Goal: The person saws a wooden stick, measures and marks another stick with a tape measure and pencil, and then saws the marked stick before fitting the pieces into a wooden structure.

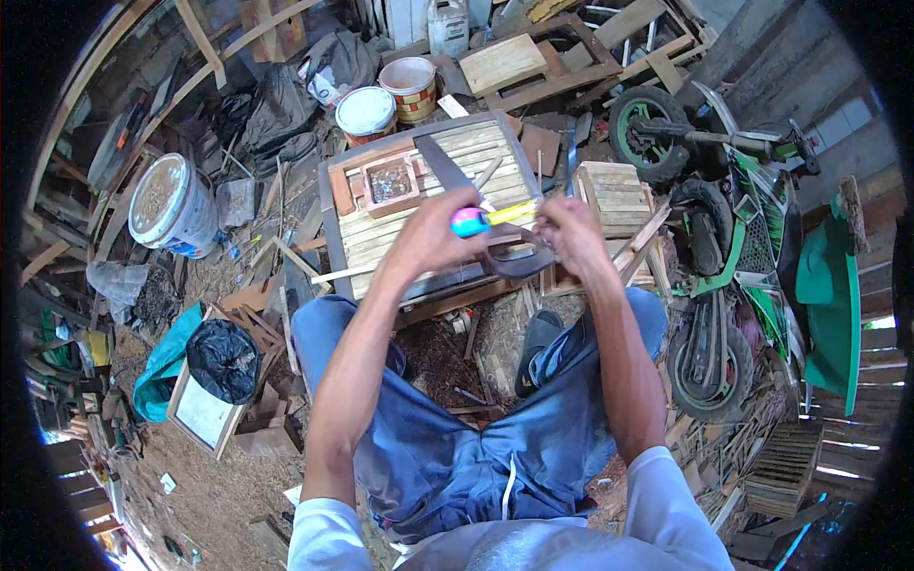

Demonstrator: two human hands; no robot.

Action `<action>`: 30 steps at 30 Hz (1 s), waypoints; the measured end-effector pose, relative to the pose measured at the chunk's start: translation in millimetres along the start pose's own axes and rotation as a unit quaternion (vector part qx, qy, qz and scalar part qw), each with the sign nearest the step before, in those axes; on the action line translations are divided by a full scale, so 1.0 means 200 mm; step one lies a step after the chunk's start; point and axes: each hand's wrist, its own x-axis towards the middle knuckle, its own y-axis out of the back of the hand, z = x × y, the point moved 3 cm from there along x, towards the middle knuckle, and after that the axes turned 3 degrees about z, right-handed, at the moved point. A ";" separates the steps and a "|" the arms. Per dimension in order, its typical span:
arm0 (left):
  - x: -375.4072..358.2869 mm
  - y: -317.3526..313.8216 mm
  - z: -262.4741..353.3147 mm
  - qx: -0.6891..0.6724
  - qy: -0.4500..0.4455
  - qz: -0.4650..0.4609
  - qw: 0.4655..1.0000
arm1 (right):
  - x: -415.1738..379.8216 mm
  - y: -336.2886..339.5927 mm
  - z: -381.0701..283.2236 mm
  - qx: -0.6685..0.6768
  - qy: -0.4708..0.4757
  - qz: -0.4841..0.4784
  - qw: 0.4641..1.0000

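My left hand is closed around a pink and blue tape measure. A short length of its yellow blade is drawn out to the right. At the free end of that blade, my right hand pinches with closed fingers. Beneath both hands, a handsaw lies across a low slatted wooden table, its dark handle towards me. A small wooden box of nails or screws, too small to tell which, sits on the table's left part.
Paint buckets stand behind the table, and a large white bucket is at the left. A small green motorbike is on the right beside stacked slats. Wood scraps and shavings cover the floor around my legs.
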 end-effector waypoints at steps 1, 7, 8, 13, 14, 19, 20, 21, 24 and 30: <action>-0.01 0.02 -0.05 0.009 0.010 0.006 1.000 | 0.01 0.02 -0.03 0.019 0.011 0.034 0.999; -0.09 0.12 -0.21 0.059 0.061 -0.023 0.996 | 0.05 0.15 0.06 -0.141 -0.015 0.061 0.988; -0.10 0.11 -0.21 0.073 0.088 -0.040 0.993 | 0.06 0.16 0.09 -0.148 -0.020 0.060 0.987; -0.12 0.08 -0.21 0.131 0.135 -0.082 0.979 | 0.08 0.16 0.15 -0.193 0.007 0.082 0.978; -0.12 0.07 -0.21 0.145 0.124 -0.082 0.978 | 0.09 0.16 0.16 -0.218 0.013 0.075 0.973; -0.13 0.03 -0.26 0.165 0.084 -0.071 0.980 | 0.11 0.11 0.19 -0.233 -0.011 0.055 0.971; -0.14 0.02 -0.26 0.164 0.083 -0.070 0.981 | 0.12 0.10 0.19 -0.228 -0.013 0.052 0.972; -0.14 0.02 -0.26 0.162 0.082 -0.069 0.981 | 0.12 0.09 0.20 -0.223 -0.016 0.049 0.973; -0.14 0.00 -0.26 0.188 0.100 -0.089 0.973 | 0.14 0.09 0.22 -0.244 -0.029 0.067 0.967; -0.16 -0.04 -0.28 0.192 0.086 -0.061 0.976 | 0.13 0.05 0.21 -0.277 -0.015 0.087 0.957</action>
